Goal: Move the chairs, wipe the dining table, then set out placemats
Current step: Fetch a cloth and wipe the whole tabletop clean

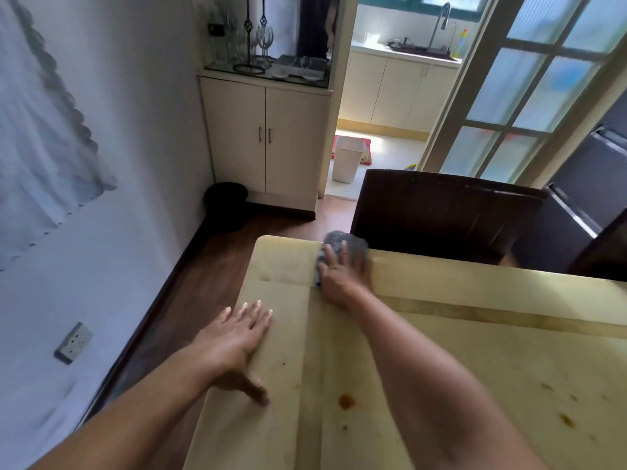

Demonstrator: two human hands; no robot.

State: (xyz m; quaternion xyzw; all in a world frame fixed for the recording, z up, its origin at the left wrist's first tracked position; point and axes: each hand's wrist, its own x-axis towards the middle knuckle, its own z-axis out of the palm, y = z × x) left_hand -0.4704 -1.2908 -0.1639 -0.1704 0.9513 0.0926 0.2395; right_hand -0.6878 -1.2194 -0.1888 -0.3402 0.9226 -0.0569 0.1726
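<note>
The dining table (441, 368) fills the lower right of the view, a pale wooden top with inlaid bands and several brown stains, the nearest (346, 400) just beside the right forearm. Behind its far edge stands a dark chair (437, 212), its back close against the table. At the far left corner of the top lies the grey-blue cloth (342, 244), bunched and blurred, partly overhanging the edge. The right hand (339, 273) lies on it with fingers spread flat, pressing it to the wood rather than clenching it. The left hand (237, 337) rests open, palm down, on the table's left border, holding nothing and seemingly bracing the body. The cloth looks soft, light and limp, so it should fold under the palm and slide easily; a flat palm over its middle seems the best hold. The dried stains probably call for firmer pressure. No placemats are in view.
</note>
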